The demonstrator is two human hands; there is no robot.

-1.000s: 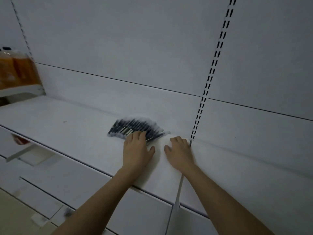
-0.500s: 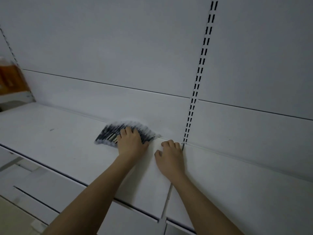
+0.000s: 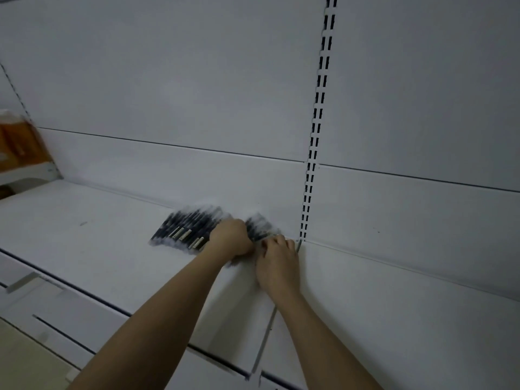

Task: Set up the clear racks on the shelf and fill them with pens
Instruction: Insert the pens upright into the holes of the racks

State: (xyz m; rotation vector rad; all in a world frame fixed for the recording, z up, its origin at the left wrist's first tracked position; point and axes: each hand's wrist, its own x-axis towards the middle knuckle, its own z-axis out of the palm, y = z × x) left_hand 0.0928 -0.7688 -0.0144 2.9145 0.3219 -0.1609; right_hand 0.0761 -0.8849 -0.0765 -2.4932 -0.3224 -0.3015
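A row of dark pens [image 3: 185,229] with pale blurred ends lies fanned out on the white shelf [image 3: 98,249], close to the back wall. My left hand [image 3: 232,239] sits on the right part of the row, fingers curled down into the pens. Just to its right, my right hand [image 3: 278,263] curls its fingertips at the row's near right end, almost touching the left hand. A smaller clump of pens [image 3: 260,226] shows between and beyond the two hands. No clear rack can be made out around the pens.
A slotted upright [image 3: 318,122] runs down the back wall just right of my hands. A seam [image 3: 264,342] divides this shelf from the one to the right. Orange packages [image 3: 19,144] stand on a higher shelf far left. Lower shelves [image 3: 42,299] show below.
Both hands lay flat before; now their fingers are curled into the pens and the hands have drawn together. The pens look split into two clumps.
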